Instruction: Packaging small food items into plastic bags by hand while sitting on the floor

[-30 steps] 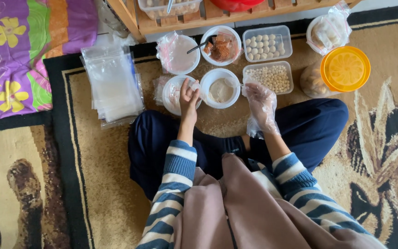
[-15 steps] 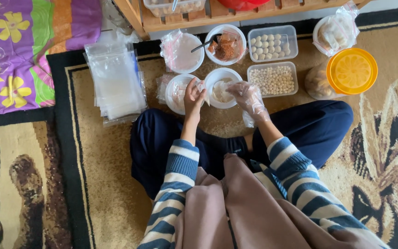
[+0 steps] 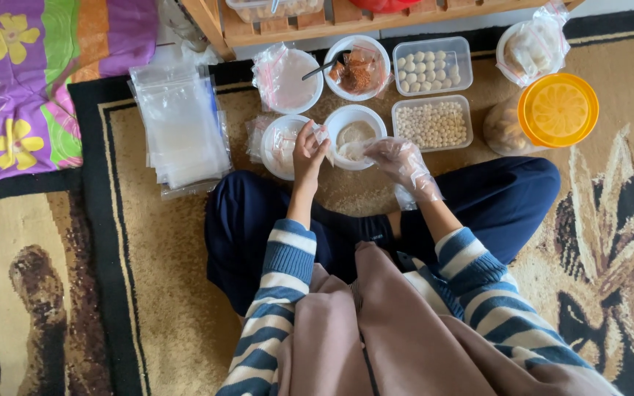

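Note:
I sit cross-legged on a patterned carpet. My left hand (image 3: 308, 150), bare, pinches a small clear plastic bag (image 3: 328, 147) at the rim of a white bowl (image 3: 356, 136) of pale beige filling. My right hand (image 3: 399, 159), in a loose clear plastic glove, reaches over the same bowl and touches the bag's mouth from the right. A white plate (image 3: 282, 145) with small filled bags lies just left of my left hand.
Behind the bowl stand another white bowl with wrap (image 3: 288, 79), a bowl of reddish powder with a spoon (image 3: 357, 67), two clear tubs of white balls (image 3: 432, 67) and small pale balls (image 3: 433, 123), and an orange-lidded jar (image 3: 556, 110). A stack of clear bags (image 3: 181, 128) lies left. A wooden shelf (image 3: 273, 26) is at the back.
My gloved right hand has moved left from beside the tub of small balls to the beige bowl. The left hand has lifted slightly toward the bowl, and both now meet at the small bag.

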